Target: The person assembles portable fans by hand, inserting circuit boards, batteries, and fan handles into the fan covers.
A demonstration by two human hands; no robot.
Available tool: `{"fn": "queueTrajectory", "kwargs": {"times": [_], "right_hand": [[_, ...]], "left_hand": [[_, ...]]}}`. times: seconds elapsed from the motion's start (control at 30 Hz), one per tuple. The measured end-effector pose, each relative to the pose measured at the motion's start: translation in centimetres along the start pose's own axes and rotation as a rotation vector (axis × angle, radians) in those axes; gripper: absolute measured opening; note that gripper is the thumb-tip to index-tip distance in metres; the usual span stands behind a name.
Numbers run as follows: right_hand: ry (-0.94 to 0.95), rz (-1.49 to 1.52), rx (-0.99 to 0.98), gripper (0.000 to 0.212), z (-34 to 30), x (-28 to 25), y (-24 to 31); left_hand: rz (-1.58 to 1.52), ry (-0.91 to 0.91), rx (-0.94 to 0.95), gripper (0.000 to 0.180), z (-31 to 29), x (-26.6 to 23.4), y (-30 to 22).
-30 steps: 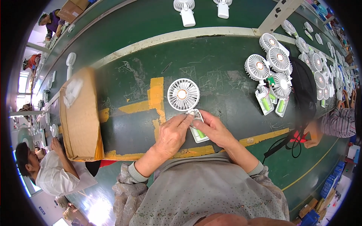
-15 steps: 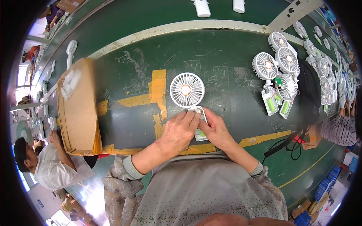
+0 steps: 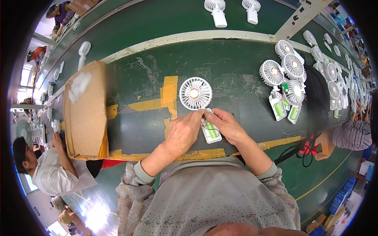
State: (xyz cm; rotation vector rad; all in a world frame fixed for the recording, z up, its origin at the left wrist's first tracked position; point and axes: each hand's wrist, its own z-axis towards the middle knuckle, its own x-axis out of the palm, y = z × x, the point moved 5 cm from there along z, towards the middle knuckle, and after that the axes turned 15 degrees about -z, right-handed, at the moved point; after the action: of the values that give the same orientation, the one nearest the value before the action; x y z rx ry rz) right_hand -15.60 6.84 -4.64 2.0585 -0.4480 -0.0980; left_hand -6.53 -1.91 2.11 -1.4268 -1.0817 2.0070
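Observation:
A white handheld fan [image 3: 195,93] lies on the dark green table in front of me, its round grille away from me. Its handle is uncovered and shows a green battery [image 3: 212,131] and thin dark wires. My left hand [image 3: 184,131] pinches the neck just below the grille from the left. From the right, my right hand [image 3: 227,125] closes on the top of the handle with thumb and fingers. The fingertips of both hands meet there and hide the small parts between them.
Several similar fans [image 3: 291,67], some with bare batteries, are heaped at the right beside a black bag [image 3: 317,92]. At the left stands a cardboard box [image 3: 85,118]. A pale rail [image 3: 177,38] crosses behind, with more fans beyond it. Co-workers sit at both sides.
My fingers have shifted at the fan's neck, and the right hand has moved up off the handle, so more of the battery and wires shows. The view has tilted slightly.

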Motion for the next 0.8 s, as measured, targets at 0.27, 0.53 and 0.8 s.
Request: {"fn": "queueTrajectory", "kwargs": {"times": [0.27,0.53,0.8], "right_hand": [[-0.102,0.235,-0.042,0.019,0.4,0.6,-0.6],[-0.181,0.286,-0.104,0.023,0.7,1.5,-1.2],[-0.236,0.317,-0.124,0.023,-0.3,1.6,-0.7]], "left_hand": [[-0.07,-0.019,0.03,0.015,-1.4,0.5,-0.8],[-0.174,-0.307,-0.244,0.013,-2.3,-0.4,1.3],[0.276,-0.139,0.176,0.005,-2.4,0.9,-0.9]]}}
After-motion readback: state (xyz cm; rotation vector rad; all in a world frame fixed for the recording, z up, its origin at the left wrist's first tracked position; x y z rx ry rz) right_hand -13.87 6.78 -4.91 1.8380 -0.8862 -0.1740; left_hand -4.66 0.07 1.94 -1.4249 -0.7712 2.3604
